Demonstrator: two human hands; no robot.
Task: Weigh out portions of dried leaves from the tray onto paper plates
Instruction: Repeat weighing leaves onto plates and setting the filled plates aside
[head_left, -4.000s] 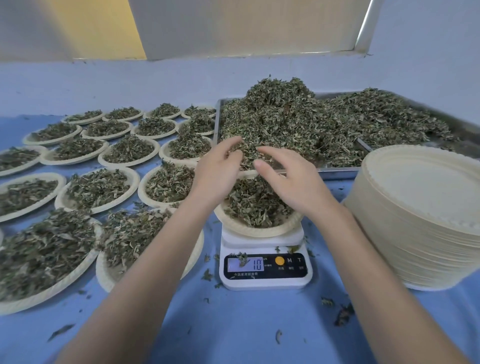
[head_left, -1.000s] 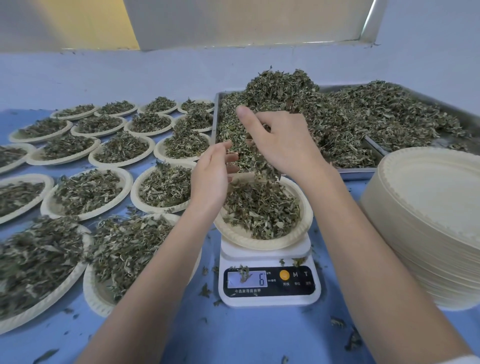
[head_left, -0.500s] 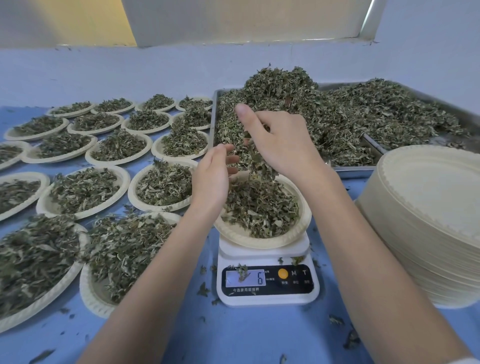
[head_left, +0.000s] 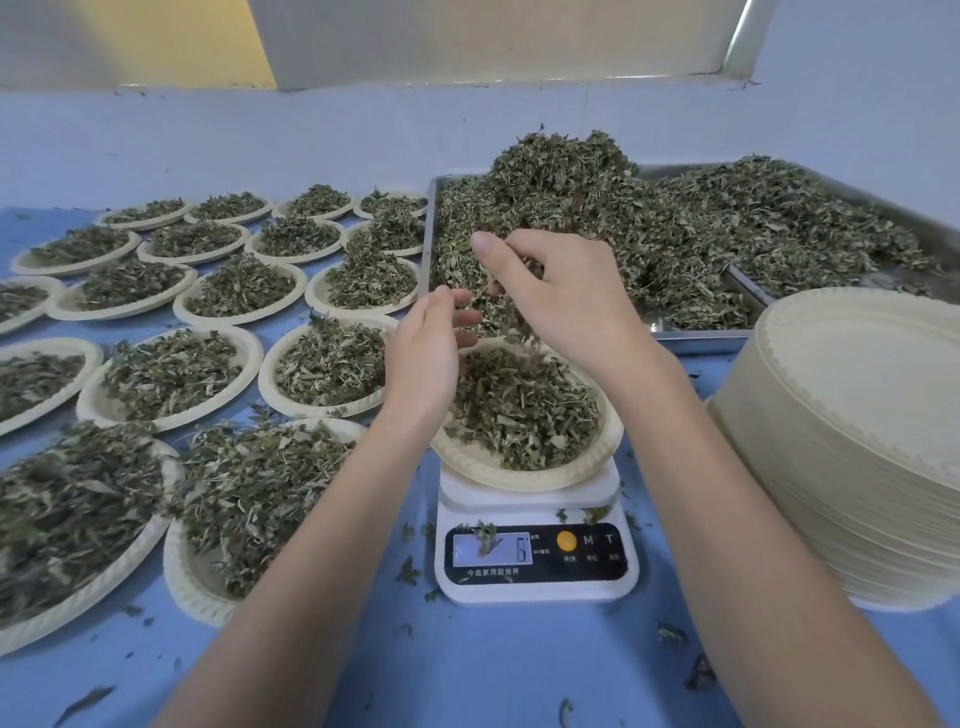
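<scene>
The right hand (head_left: 566, 296), clamped on a pinch of dried leaves (head_left: 511, 325), is still sprinkling onto the plate (head_left: 597, 457); the left hand (head_left: 426, 353) is hovering apart, empty; scale (head_left: 535, 556) reading unchanged, so topping-up continues.

We see a blue worktop (head_left: 467, 670) carrying a white digital scale (head_left: 535, 561) near its front middle, with a tall stack of empty paper plates (head_left: 857, 441) just to its right. To the left, rows of leaf-filled paper plates (head_left: 171, 374) lie close together, and a metal tray (head_left: 696, 340) heaped with dried leaves (head_left: 675, 234) sits behind the scale. Loose leaf crumbs (head_left: 696, 673) lie scattered on the blue surface around the scale.
</scene>
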